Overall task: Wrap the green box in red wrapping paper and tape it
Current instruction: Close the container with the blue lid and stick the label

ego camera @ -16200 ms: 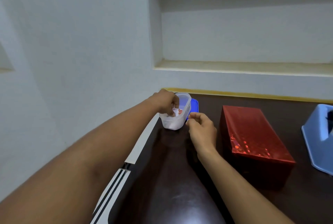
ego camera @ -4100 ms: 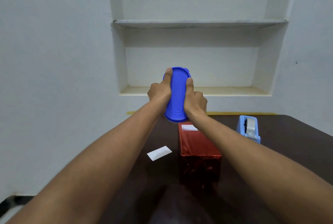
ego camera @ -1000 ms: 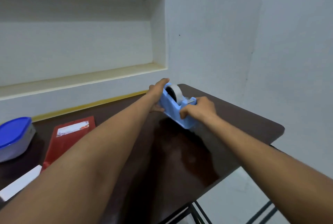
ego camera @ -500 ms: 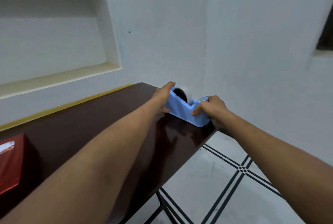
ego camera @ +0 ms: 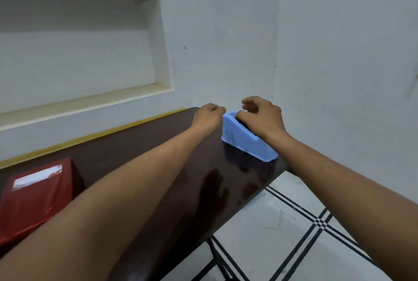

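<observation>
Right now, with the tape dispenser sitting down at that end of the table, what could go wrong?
The blue tape dispenser sits close to the table's end edge, so a hard tug on the tape could slide it off onto the tiled floor. The right hand covers the roll, hiding the tape end. The red wrapped box lies far left, a long reach away.

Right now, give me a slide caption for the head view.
Both hands, left hand and right hand, at the blue tape dispenser near the table corner; red-wrapped box sits aside.
</observation>
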